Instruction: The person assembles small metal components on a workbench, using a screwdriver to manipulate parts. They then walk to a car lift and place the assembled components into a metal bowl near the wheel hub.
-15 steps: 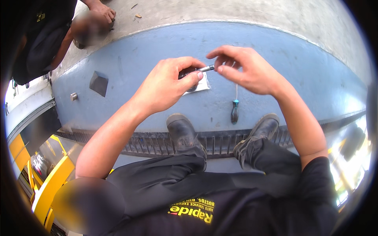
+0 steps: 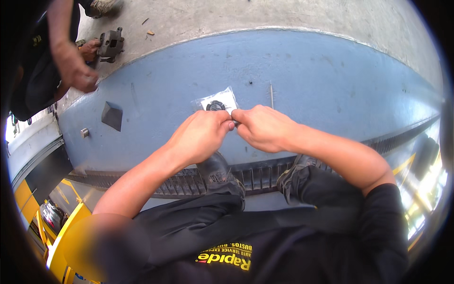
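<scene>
Close together over the blue floor, both of my hands are closed at the fingertips. My left hand (image 2: 201, 135) pinches a short metal pin (image 2: 232, 118), almost all of it covered by fingers. At the pin's other end, the thumb and fingers of my right hand (image 2: 265, 128) are pressed together. Just beyond the left hand lies a clear plastic packet (image 2: 229, 97) with white in it, and a black round part (image 2: 215, 105) is seen against it. A screwdriver (image 2: 271, 97) lies past the right hand, which hides its handle.
At the far left a co-worker's hand holds a brake caliper (image 2: 111, 45). A dark pyramid-shaped block (image 2: 112, 116) and a small metal cylinder (image 2: 85, 133) stand on the blue floor. A slotted drain grate (image 2: 260, 176) runs by my boots. Yellow metal framing (image 2: 71, 222) is at lower left.
Both hands have come down nearer my body. My right fingers, loosely spread before, have closed at the pin's end. The co-worker's arm has moved, and the caliper now shows.
</scene>
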